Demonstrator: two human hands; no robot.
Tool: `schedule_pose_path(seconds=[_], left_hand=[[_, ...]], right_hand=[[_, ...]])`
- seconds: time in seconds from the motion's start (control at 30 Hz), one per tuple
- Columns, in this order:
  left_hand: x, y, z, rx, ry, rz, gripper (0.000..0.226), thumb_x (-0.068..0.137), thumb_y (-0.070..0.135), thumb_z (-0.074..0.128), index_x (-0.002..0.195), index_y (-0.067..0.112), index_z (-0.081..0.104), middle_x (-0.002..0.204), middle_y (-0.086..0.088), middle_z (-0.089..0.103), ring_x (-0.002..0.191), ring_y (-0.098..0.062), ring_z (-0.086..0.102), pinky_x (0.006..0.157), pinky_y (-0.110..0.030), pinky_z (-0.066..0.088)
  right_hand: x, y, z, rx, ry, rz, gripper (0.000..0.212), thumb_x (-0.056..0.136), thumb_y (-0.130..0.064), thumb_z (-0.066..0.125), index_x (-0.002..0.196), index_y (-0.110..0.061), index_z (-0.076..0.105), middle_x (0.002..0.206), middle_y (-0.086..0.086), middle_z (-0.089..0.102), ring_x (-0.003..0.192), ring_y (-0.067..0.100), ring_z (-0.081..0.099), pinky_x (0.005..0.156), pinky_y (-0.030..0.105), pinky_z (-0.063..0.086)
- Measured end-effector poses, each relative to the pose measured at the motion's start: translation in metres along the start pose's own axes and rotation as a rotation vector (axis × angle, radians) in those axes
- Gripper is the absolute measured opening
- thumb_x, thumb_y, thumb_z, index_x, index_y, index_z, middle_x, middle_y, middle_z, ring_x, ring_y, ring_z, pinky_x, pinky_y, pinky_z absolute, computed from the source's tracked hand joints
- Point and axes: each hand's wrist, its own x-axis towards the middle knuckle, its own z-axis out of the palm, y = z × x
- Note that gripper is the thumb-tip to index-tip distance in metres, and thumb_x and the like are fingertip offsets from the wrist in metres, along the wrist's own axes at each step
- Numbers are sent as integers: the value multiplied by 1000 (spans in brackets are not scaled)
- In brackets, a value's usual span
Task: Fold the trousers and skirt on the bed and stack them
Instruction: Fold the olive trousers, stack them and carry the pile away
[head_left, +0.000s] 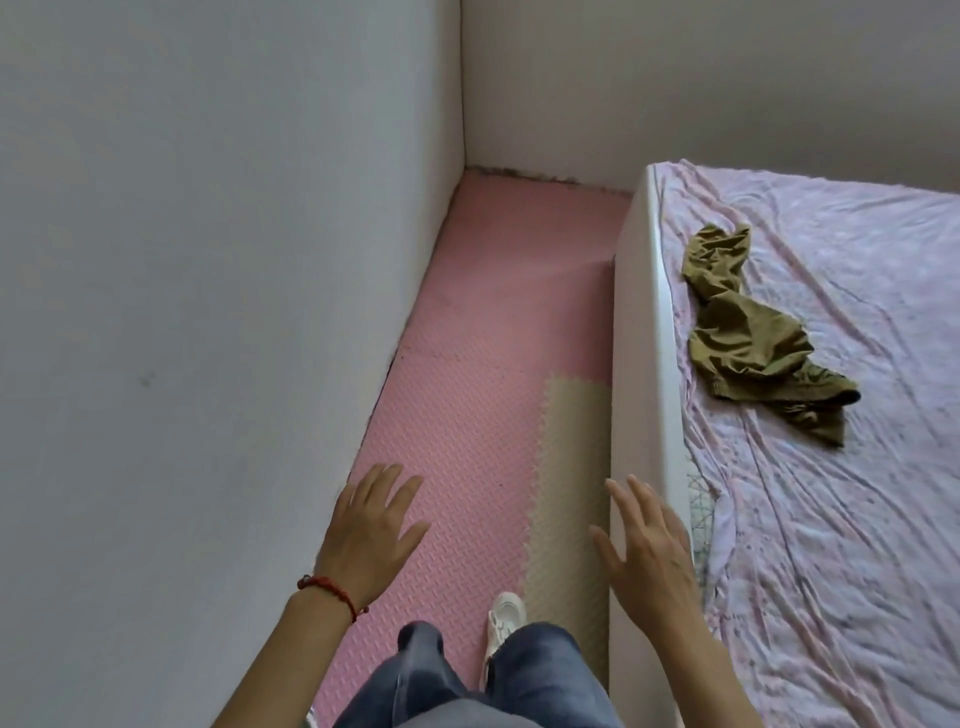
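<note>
A crumpled olive-green garment (753, 327) lies on the bed (841, 519), close to its left side; whether it is the trousers or the skirt I cannot tell. The bed has a wrinkled pale pink sheet and a white side panel (639, 374). My left hand (371, 530) hovers over the floor with straight, spread fingers and holds nothing; a red bracelet sits on its wrist. My right hand (649, 551) is also empty, fingers spread, in front of the bed's white edge. Both hands are well short of the garment. No second garment is in view.
A narrow aisle of pink foam floor mat (483, 338), with one beige tile (571, 467), runs between the white wall (208, 260) on the left and the bed. My legs in jeans and a white shoe (501, 623) stand in it. The far wall closes the aisle.
</note>
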Motion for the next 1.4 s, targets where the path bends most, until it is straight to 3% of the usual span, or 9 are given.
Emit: schedule_pose_path(seconds=[0.37, 0.5, 0.7, 0.83, 0.97, 1.13, 1.23, 1.3, 1.4], left_hand=[[198, 71, -32, 18, -28, 204, 59, 93, 55, 4, 118, 22, 46, 114, -6, 64, 106, -25, 61, 81, -41, 52], [288, 82, -35, 54, -51, 297, 59, 93, 54, 3, 117, 22, 47, 114, -6, 64, 111, -22, 49, 78, -39, 53], [431, 116, -61, 115, -118, 470, 62, 93, 53, 5, 117, 20, 52, 116, -7, 63, 107, -25, 61, 78, -39, 54], [511, 162, -74, 159, -114, 607, 66, 94, 53, 8, 114, 16, 59, 115, -10, 64, 107, -28, 62, 80, -44, 53], [558, 214, -70, 174, -163, 713, 55, 84, 49, 31, 113, 14, 61, 114, -12, 64, 108, -30, 61, 81, -46, 52], [592, 275, -49, 187, -232, 828, 53, 81, 48, 34, 115, 16, 60, 117, -11, 63, 111, -30, 59, 84, -47, 52], [607, 310, -32, 171, -238, 854, 53, 82, 48, 34, 118, 17, 58, 119, -11, 62, 113, -30, 57, 86, -45, 50], [612, 332, -18, 92, -296, 820, 56, 83, 49, 32, 123, 16, 54, 123, -12, 59, 117, -32, 54, 90, -44, 47], [611, 361, 9, -126, -385, 691, 66, 83, 54, 29, 133, 15, 44, 131, -11, 51, 123, -27, 46, 99, -38, 39]], right_hand=[[144, 74, -16, 9, 80, 131, 52, 76, -26, 71, 122, -11, 54, 123, 19, 58, 110, 36, 58, 89, 49, 46], [194, 95, -7, 16, 36, 262, 56, 72, -26, 75, 122, -13, 53, 121, 19, 59, 108, 36, 60, 86, 50, 48], [270, 118, -18, 11, 25, 473, 52, 81, -43, 40, 119, -13, 58, 120, 15, 60, 108, 33, 59, 86, 48, 48], [308, 135, -30, 14, 77, 595, 51, 78, -41, 37, 117, -14, 58, 115, 12, 61, 104, 31, 61, 86, 45, 49], [323, 161, -36, 19, 59, 697, 48, 79, -40, 42, 118, -16, 54, 115, 11, 62, 103, 30, 61, 84, 44, 50], [334, 210, -37, 45, 59, 840, 47, 75, -28, 64, 118, -13, 58, 119, 15, 61, 108, 35, 59, 89, 49, 46], [340, 249, -36, 88, 15, 881, 49, 81, -39, 46, 118, -11, 58, 119, 16, 60, 109, 35, 59, 90, 48, 46], [345, 278, -35, 134, 7, 898, 56, 83, -44, 36, 126, -12, 53, 129, 13, 54, 119, 32, 51, 98, 46, 40], [356, 325, -33, 223, -23, 951, 50, 91, -34, 46, 137, -16, 40, 143, 8, 40, 132, 25, 33, 109, 38, 25]])
